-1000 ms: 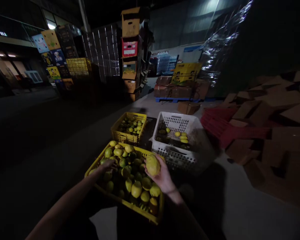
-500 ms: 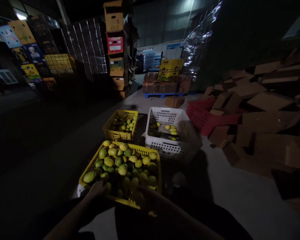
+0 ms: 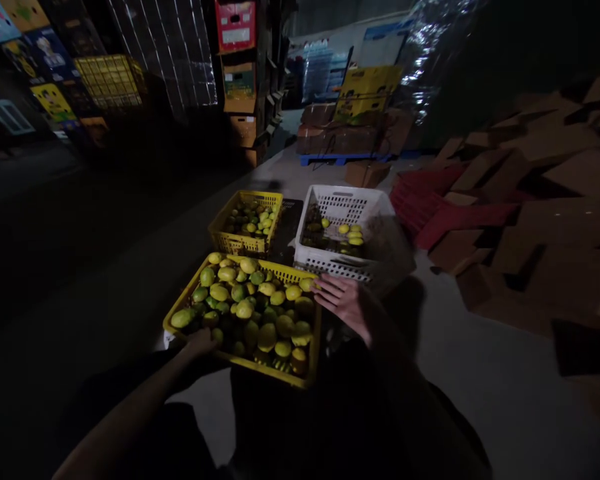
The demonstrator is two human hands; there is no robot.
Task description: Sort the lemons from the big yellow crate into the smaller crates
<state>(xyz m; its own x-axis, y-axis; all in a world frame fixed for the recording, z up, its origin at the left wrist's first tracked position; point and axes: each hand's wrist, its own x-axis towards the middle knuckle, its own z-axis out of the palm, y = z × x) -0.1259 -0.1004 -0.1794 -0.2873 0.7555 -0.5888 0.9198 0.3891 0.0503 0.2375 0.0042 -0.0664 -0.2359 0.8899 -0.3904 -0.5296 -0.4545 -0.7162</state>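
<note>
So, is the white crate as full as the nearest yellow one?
No, the white crate shows few fruits, while the nearest yellow crate holds many.

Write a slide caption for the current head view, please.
Bare hands at a yellow crate of yellow and green citrus, a white crate beyond.

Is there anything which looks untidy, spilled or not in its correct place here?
Yes: the cardboard pile at right looks untidy. Its pieces lie tumbled at odd angles beside a red crate, unlike the upright box stack behind. The fruit in the front yellow crate seems unspilled, though the floor is partly dark.
</note>
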